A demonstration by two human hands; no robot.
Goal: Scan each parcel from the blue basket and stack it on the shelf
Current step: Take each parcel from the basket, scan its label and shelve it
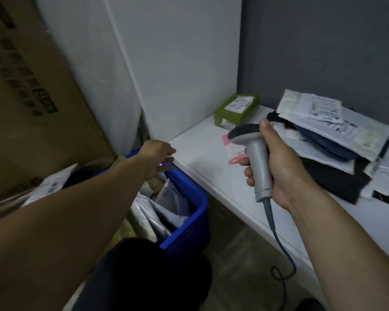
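Observation:
The blue basket (189,221) stands on the floor against the white shelf (202,158), with several grey and white bagged parcels (157,212) inside. My left hand (157,160) reaches over the basket's far rim, fingers straight, holding nothing. My right hand (276,167) grips a grey handheld scanner (254,153) above the shelf's front edge, its head pointing left. A pile of scanned parcels (337,140), white and dark bags, lies on the shelf to the right.
A green parcel (236,111) lies in the shelf's back corner and a pink parcel (234,149) sits behind the scanner. A big cardboard box (27,90) leans at left. The scanner's cable (283,261) hangs to the floor. My dark-clothed knee (144,274) is below.

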